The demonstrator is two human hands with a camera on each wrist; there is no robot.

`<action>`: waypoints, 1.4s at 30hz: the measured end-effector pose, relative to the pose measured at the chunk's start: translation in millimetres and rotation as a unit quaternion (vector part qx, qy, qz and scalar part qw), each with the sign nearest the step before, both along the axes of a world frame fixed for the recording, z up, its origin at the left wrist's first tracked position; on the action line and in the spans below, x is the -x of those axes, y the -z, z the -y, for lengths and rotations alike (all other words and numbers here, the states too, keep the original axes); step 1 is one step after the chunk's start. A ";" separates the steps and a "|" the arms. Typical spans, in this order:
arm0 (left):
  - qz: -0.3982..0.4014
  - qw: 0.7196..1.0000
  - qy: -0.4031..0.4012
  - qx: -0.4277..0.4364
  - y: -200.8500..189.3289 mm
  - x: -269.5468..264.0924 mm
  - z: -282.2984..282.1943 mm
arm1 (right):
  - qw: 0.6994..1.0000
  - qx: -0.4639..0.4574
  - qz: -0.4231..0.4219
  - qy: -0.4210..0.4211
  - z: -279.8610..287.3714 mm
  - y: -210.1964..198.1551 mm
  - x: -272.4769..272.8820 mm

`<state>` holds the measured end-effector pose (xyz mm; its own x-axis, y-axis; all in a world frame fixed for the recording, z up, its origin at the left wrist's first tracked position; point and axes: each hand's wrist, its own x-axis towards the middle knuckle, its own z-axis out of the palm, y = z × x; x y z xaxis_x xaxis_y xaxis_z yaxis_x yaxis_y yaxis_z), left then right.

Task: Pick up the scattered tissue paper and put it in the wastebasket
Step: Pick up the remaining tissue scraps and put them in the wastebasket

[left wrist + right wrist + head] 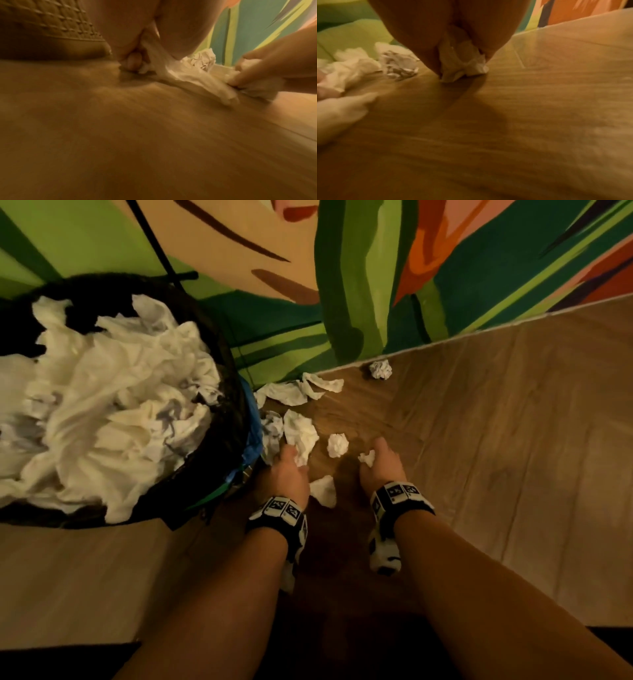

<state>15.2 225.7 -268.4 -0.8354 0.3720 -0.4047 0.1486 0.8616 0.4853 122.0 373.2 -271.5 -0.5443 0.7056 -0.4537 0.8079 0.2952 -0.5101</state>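
Now | both hands (337,470) gripping tissue paper (300,434) | wastebasket (219,440) left

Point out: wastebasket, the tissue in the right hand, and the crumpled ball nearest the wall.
wastebasket (236,419): head view, on its dark right rim.
tissue in the right hand (462,65): right wrist view, on the wad showing between the fingers.
crumpled ball nearest the wall (381,369): head view, on its middle.

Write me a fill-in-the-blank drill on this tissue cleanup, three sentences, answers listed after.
1. The wastebasket stands on the person's ____ side.
2. The right hand pinches a small piece of ____ just above the floor.
3. The crumpled ball farthest from both hands lies at the edge of the ____.

Missing words: left; tissue; rug
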 end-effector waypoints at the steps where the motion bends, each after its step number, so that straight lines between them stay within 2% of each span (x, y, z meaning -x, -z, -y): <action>1: 0.018 1.000 -0.005 -0.012 -0.8 -4.5 3.2 | 0.999 0.021 -0.015 0.027 3.5 -4.0 -0.6; 3: 0.046 0.998 -0.003 -0.037 -3.0 -10.6 11.2 | 0.995 0.045 -0.044 0.074 10.5 -10.9 -2.8; 5: 0.035 0.999 0.023 -0.032 -8.3 -13.4 19.3 | 0.993 0.046 -0.055 0.098 16.5 -17.3 -5.3; 7: 0.014 0.998 0.051 -0.035 -14.3 -15.9 29.2 | 0.993 0.038 -0.057 0.100 23.4 -21.7 -10.4; 11: 0.029 0.989 0.098 -0.102 -24.2 -20.6 50.3 | 0.991 0.034 -0.077 0.100 38.2 -28.5 -20.1; 13: 0.021 0.991 0.081 -0.102 -28.9 -20.7 62.2 | 0.993 0.004 -0.081 0.081 43.4 -31.3 -24.1; 15: 0.024 0.996 0.036 -0.084 -32.7 -19.6 72.4 | 0.995 -0.019 -0.086 0.047 48.6 -37.2 -23.5; 17: 0.012 0.999 0.005 -0.045 -36.1 -19.3 81.9 | 0.996 -0.021 -0.079 -0.033 57.5 -44.6 -15.9; 21: -0.011 0.999 0.001 -0.035 -33.0 -23.4 92.0 | 0.975 0.005 0.027 -0.222 79.2 -49.3 7.7; 24: 0.048 0.997 0.057 -0.021 -26.6 -21.5 91.4 | 0.957 0.028 0.114 -0.266 87.2 -37.6 10.1; 27: 0.054 0.986 0.148 0.047 -17.9 -16.8 88.3 | 0.948 0.020 0.160 -0.273 82.2 -27.2 4.4; 29: 0.050 0.986 0.148 0.065 -11.2 -13.7 86.9 | 0.952 0.001 0.160 -0.260 76.5 -25.3 -1.5; 32: 0.030 0.994 0.100 0.023 -5.2 -12.6 85.3 | 0.966 -0.020 0.138 -0.219 70.3 -26.3 -13.3; 35: 0.009 0.997 0.073 0.001 -5.6 -16.5 83.3 | 0.983 0.006 0.099 -0.152 69.1 -25.2 -26.7; 39: 0.031 0.998 0.035 -0.030 -11.1 -23.2 89.9 | 0.995 0.023 0.052 -0.076 70.7 -23.8 -43.8; 42: 0.041 0.997 0.039 -0.049 -19.0 -27.2 100.0 | 0.994 0.069 0.079 0.022 69.9 -28.6 -47.0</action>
